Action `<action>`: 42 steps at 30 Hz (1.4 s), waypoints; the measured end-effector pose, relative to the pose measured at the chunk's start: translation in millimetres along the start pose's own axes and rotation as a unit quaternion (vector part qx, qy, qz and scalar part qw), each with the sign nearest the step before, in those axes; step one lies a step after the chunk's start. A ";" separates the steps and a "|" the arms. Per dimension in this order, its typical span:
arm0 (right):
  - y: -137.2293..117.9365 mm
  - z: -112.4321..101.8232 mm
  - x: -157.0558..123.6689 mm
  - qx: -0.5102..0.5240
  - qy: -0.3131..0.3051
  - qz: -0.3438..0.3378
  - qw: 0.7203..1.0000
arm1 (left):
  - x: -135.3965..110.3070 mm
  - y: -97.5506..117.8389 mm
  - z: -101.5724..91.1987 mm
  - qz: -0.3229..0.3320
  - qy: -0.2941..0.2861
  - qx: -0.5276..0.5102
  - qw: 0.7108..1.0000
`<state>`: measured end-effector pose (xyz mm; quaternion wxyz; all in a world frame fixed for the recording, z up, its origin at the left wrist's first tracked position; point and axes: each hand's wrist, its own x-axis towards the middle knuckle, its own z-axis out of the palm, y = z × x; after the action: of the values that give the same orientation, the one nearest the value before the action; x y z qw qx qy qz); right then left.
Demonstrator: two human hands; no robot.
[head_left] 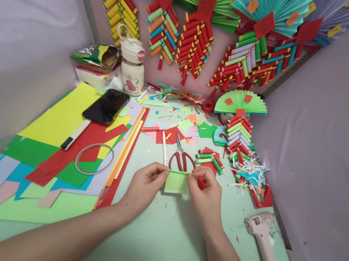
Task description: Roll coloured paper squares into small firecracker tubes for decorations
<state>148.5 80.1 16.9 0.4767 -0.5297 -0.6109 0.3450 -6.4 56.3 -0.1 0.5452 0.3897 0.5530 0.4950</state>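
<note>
A small light green piece of paper [177,183] is held up between my two hands, with a darker green strip along its top edge. My left hand [148,183] pinches its upper left corner, and my right hand [205,195] pinches the upper right corner. Just beyond the paper lie red-handled scissors [183,158], their blades pointing away. A white pen [164,149] rests beside them on the left. Several short rolled paper tubes [210,158] in red and green are grouped past my right hand.
Coloured paper sheets [53,127] bear a phone [106,106] and a metal ring [94,159] on the left. A glue gun [265,241] lies right. At the back stand a bottle [133,69] and a small green paper fan [241,104]. Paper scraps [188,126] litter the table.
</note>
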 end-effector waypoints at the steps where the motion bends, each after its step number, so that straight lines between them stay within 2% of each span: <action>1: -0.1 0.4 0.0 0.016 -0.001 0.013 1.000 | -0.1 0.3 0.2 -0.003 -0.001 -0.004 1.000; 4: 0.5 0.7 0.1 0.047 -0.009 0.046 0.998 | -0.6 1.2 0.7 -0.007 -0.002 -0.010 1.000; 18: 6.3 0.0 2.4 0.092 -0.011 0.113 0.989 | -1.3 1.4 1.4 -0.017 -0.002 -0.004 1.000; 27: 3.7 -1.7 1.9 0.169 -0.028 0.159 0.972 | 0.2 -1.4 2.7 -0.053 -0.014 -0.092 0.994; 32: 3.9 -3.2 3.4 0.167 -0.010 0.157 0.973 | 2.4 -0.4 1.7 -0.063 -0.008 -0.114 0.991; 38: 2.3 -0.8 3.5 0.148 -0.059 0.153 0.975 | -0.2 1.2 2.1 -0.045 -0.030 -0.075 0.996; 42: 2.8 1.6 1.1 0.141 -0.064 0.142 0.978 | -1.8 5.1 3.6 -0.035 -0.056 -0.083 0.994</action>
<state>147.9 81.9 14.0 0.4524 -0.5155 -0.5037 0.5253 -3.2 56.0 5.6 0.6230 0.3502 0.4921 0.4971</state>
